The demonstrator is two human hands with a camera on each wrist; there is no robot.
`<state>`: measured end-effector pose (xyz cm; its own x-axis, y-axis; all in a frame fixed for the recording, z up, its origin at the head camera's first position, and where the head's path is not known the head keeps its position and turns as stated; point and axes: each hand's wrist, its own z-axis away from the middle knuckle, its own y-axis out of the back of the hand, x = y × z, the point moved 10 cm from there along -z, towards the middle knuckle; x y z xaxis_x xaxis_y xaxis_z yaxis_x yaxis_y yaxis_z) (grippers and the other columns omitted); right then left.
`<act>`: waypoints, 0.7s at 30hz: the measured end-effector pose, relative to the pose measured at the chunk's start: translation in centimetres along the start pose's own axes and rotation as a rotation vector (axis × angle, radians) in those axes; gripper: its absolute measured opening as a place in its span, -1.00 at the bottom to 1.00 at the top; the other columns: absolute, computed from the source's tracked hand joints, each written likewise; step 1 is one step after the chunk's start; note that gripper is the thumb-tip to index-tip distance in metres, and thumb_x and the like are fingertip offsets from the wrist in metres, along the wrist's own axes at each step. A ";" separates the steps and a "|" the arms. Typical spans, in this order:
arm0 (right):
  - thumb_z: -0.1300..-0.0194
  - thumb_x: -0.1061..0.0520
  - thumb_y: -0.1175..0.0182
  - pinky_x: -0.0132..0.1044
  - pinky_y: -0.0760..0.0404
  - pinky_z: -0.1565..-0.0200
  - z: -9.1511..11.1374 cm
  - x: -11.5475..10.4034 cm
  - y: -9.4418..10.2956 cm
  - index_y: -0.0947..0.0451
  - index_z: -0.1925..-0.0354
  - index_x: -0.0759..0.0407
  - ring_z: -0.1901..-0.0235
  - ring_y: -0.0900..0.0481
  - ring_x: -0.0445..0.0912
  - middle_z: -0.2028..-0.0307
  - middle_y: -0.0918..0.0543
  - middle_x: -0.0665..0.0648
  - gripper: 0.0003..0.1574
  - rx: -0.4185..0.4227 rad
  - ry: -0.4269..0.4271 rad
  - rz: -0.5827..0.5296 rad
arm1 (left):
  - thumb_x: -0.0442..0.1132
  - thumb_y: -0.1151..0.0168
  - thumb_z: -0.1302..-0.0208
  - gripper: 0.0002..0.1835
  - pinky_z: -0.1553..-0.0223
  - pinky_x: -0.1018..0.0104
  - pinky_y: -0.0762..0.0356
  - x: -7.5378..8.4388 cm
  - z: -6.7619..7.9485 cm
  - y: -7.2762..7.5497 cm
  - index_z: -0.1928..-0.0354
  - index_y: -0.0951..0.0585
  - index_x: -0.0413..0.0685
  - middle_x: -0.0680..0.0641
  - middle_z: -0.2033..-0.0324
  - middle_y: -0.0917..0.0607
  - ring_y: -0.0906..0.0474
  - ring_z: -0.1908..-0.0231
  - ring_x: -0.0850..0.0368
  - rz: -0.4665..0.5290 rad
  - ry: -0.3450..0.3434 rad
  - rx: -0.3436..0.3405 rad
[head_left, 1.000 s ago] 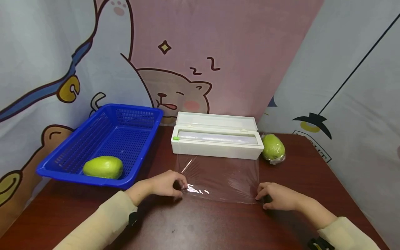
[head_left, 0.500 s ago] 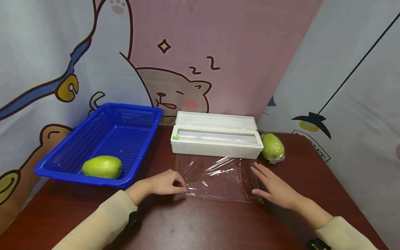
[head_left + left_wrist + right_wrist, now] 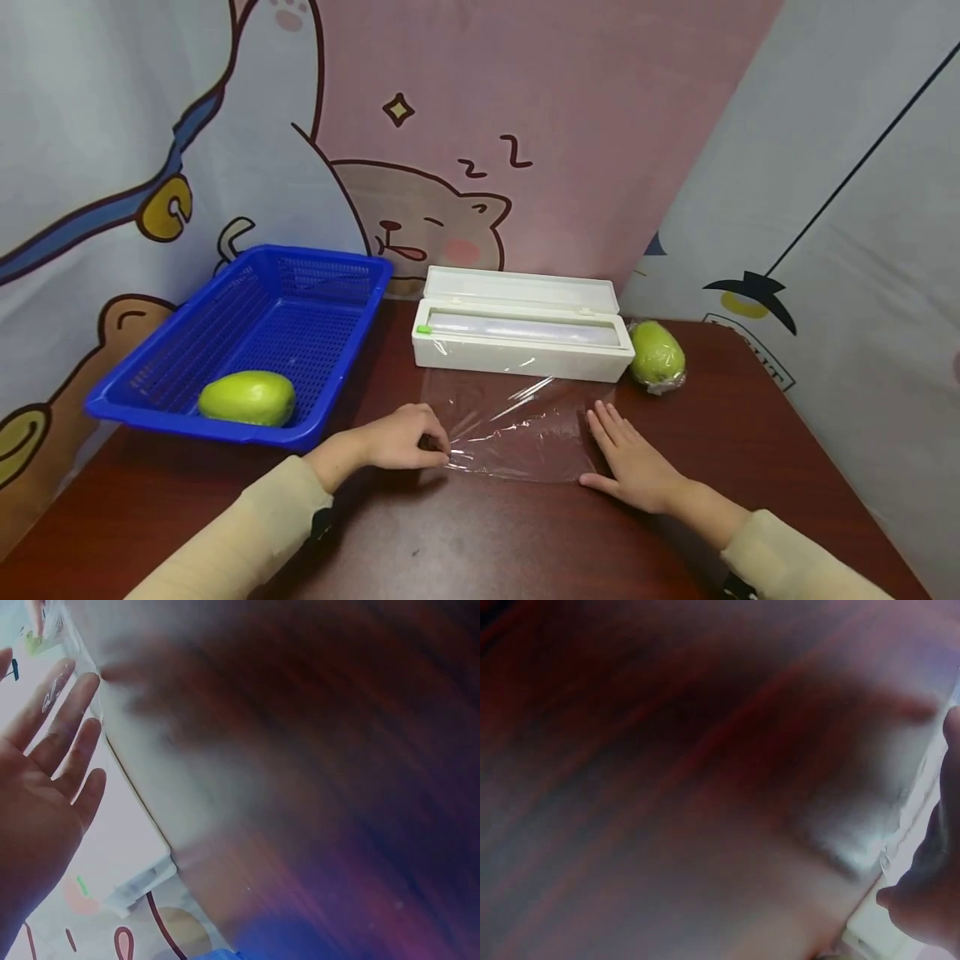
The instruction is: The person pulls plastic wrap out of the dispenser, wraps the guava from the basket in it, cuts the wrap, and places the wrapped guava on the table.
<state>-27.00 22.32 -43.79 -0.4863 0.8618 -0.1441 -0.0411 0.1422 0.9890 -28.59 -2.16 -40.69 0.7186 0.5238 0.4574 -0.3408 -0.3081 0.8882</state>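
Note:
A sheet of clear cling film (image 3: 517,429) stretches from the white dispenser box (image 3: 521,354) toward the front of the table. At the sheet's front left corner, my left hand (image 3: 401,437) pinches the film between thumb and fingers. My right hand (image 3: 637,467) lies with straight, spread fingers over the film's right edge, palm down. Inside the box, whose lid stands raised, a film roll (image 3: 517,328) shows. In the left wrist view, glossy film crosses the left hand's fingers (image 3: 67,727). Only part of the right hand (image 3: 930,885) shows in the right wrist view.
To the left, a blue plastic basket (image 3: 352,350) holds a green fruit (image 3: 247,398) near its front wall. A film-wrapped green fruit (image 3: 657,354) sits against the box's right end. Behind the brown table (image 3: 480,542) hangs a cartoon-printed cloth (image 3: 585,125).
The right hand has let go of the film's front right corner, straightened its fingers and moved left onto the sheet. The film's right side has shifted inward; the left hand stays put.

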 end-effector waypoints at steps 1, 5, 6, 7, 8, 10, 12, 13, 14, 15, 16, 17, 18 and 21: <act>-0.19 -0.36 -0.09 0.17 -0.11 -0.30 0.0 0.0 -0.3 -0.01 -0.38 0.40 -0.39 0.05 0.31 -0.40 0.00 0.44 0.14 -0.017 -0.004 -0.008 | -0.07 -0.21 -0.16 -0.82 -0.05 0.25 -0.37 0.0 0.0 0.1 0.32 -0.73 0.08 0.20 0.36 -0.69 -0.49 0.18 0.27 -0.004 -0.003 0.007; -0.22 -0.36 -0.05 0.18 -0.09 -0.31 0.0 0.1 -1.0 -0.04 -0.38 0.39 -0.39 0.05 0.32 -0.40 -0.01 0.44 0.10 -0.059 -0.019 -0.035 | -0.09 -0.22 -0.15 -0.78 -0.06 0.26 -0.42 0.2 0.1 1.0 0.25 -0.70 -0.05 0.07 0.23 -0.62 -0.50 0.12 0.18 0.019 0.002 0.051; -0.23 -0.35 -0.05 0.18 -0.09 -0.31 0.0 0.1 -1.0 -0.06 -0.37 0.39 -0.39 0.04 0.33 -0.39 -0.02 0.44 0.09 -0.060 -0.019 -0.038 | -0.10 -0.23 -0.15 -0.77 -0.04 0.27 -0.45 0.3 0.1 1.5 0.24 -0.69 -0.07 0.05 0.21 -0.60 -0.50 0.11 0.16 0.024 0.004 0.068; -0.23 -0.34 -0.05 0.19 -0.09 -0.31 0.0 0.1 -1.0 -0.07 -0.37 0.39 -0.38 0.03 0.33 -0.39 -0.04 0.45 0.07 -0.058 -0.017 -0.036 | -0.10 -0.23 -0.15 -0.76 0.00 0.28 -0.46 0.4 0.1 2.0 0.22 -0.68 -0.08 0.04 0.19 -0.58 -0.49 0.10 0.14 0.026 0.014 0.083; -0.24 -0.33 -0.05 0.19 -0.09 -0.31 0.0 0.1 -1.0 -0.09 -0.36 0.40 -0.37 0.02 0.34 -0.38 -0.05 0.45 0.05 -0.055 -0.014 -0.035 | -0.10 -0.23 -0.16 -0.75 -0.01 0.27 -0.46 0.6 0.1 2.7 0.20 -0.67 -0.08 0.04 0.18 -0.57 -0.49 0.09 0.14 0.020 0.031 0.097; -0.24 -0.32 -0.06 0.20 -0.09 -0.30 0.1 0.0 -0.9 -0.11 -0.35 0.40 -0.37 0.01 0.35 -0.37 -0.07 0.46 0.03 -0.048 -0.011 -0.031 | -0.10 -0.23 -0.16 -0.76 -0.02 0.25 -0.47 1.3 0.1 4.2 0.18 -0.66 -0.05 0.04 0.17 -0.58 -0.50 0.07 0.13 -0.006 0.040 0.127; -0.25 -0.31 -0.06 0.19 -0.09 -0.30 0.1 0.0 -0.9 -0.11 -0.35 0.40 -0.37 0.00 0.34 -0.37 -0.08 0.46 0.03 -0.043 -0.009 -0.024 | -0.11 -0.24 -0.16 -0.76 -0.03 0.21 -0.47 2.0 0.1 6.0 0.16 -0.65 -0.03 0.04 0.17 -0.60 -0.52 0.06 0.12 -0.035 0.048 0.150; -0.25 -0.31 -0.06 0.19 -0.10 -0.30 0.1 0.0 -1.0 -0.11 -0.35 0.40 -0.37 -0.01 0.34 -0.37 -0.08 0.47 0.02 -0.041 -0.007 -0.018 | -0.11 -0.25 -0.16 -0.75 -0.05 0.20 -0.47 2.3 0.2 6.9 0.14 -0.64 -0.02 0.04 0.16 -0.62 -0.52 0.04 0.11 -0.047 0.057 0.154; -0.25 -0.30 -0.06 0.19 -0.10 -0.30 0.2 0.0 -1.0 -0.11 -0.35 0.41 -0.37 -0.01 0.34 -0.37 -0.08 0.47 0.02 -0.040 -0.006 -0.016 | -0.11 -0.25 -0.15 -0.74 -0.06 0.18 -0.46 2.6 0.4 8.0 0.13 -0.64 -0.02 0.04 0.15 -0.63 -0.52 0.03 0.10 -0.061 0.062 0.160; -0.25 -0.30 -0.06 0.19 -0.10 -0.30 0.2 0.0 -1.0 -0.11 -0.35 0.41 -0.36 -0.01 0.34 -0.37 -0.08 0.47 0.02 -0.039 -0.004 -0.013 | -0.11 -0.26 -0.14 -0.72 -0.08 0.16 -0.46 2.8 0.6 9.0 0.11 -0.64 -0.02 0.03 0.13 -0.64 -0.52 0.01 0.08 -0.075 0.065 0.166; -0.26 -0.30 -0.06 0.19 -0.10 -0.30 0.2 -0.1 -1.0 -0.11 -0.35 0.41 -0.36 -0.02 0.34 -0.37 -0.08 0.47 0.02 -0.037 -0.001 -0.011 | -0.10 -0.26 -0.14 -0.70 -0.10 0.14 -0.44 2.8 1.0 10.0 0.10 -0.63 -0.03 0.01 0.12 -0.64 -0.52 -0.01 0.06 -0.083 0.074 0.167; -0.26 -0.29 -0.06 0.19 -0.11 -0.30 0.2 -0.1 -1.1 -0.11 -0.35 0.41 -0.36 -0.02 0.35 -0.37 -0.08 0.47 0.02 -0.036 0.001 -0.010 | -0.10 -0.27 -0.13 -0.68 -0.11 0.12 -0.43 2.7 1.3 11.0 0.08 -0.62 -0.04 0.00 0.11 -0.64 -0.51 -0.02 0.05 -0.090 0.089 0.167; -0.26 -0.29 -0.06 0.19 -0.11 -0.30 0.2 -0.1 -1.1 -0.11 -0.35 0.41 -0.36 -0.02 0.35 -0.37 -0.08 0.47 0.02 -0.036 0.003 -0.009 | -0.10 -0.28 -0.12 -0.66 -0.12 0.10 -0.42 2.5 1.8 12.0 0.06 -0.61 -0.05 -0.02 0.09 -0.64 -0.51 -0.04 0.03 -0.099 0.108 0.164; -0.26 -0.29 -0.06 0.18 -0.11 -0.30 0.2 -0.1 -1.1 -0.10 -0.35 0.41 -0.36 -0.02 0.34 -0.37 -0.08 0.47 0.01 -0.036 0.006 -0.006 | -0.11 -0.30 -0.11 -0.59 -0.13 0.03 -0.41 0.6 3.4 14.6 -0.01 -0.59 -0.11 -0.08 0.04 -0.64 -0.51 -0.06 -0.03 -0.107 0.187 0.147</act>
<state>-26.77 22.14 -44.91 -0.4915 0.8580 -0.1496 -0.0753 0.1293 0.9888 -31.07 -9.05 -27.55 0.6162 0.6934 0.3734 -0.1670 -0.3483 0.9224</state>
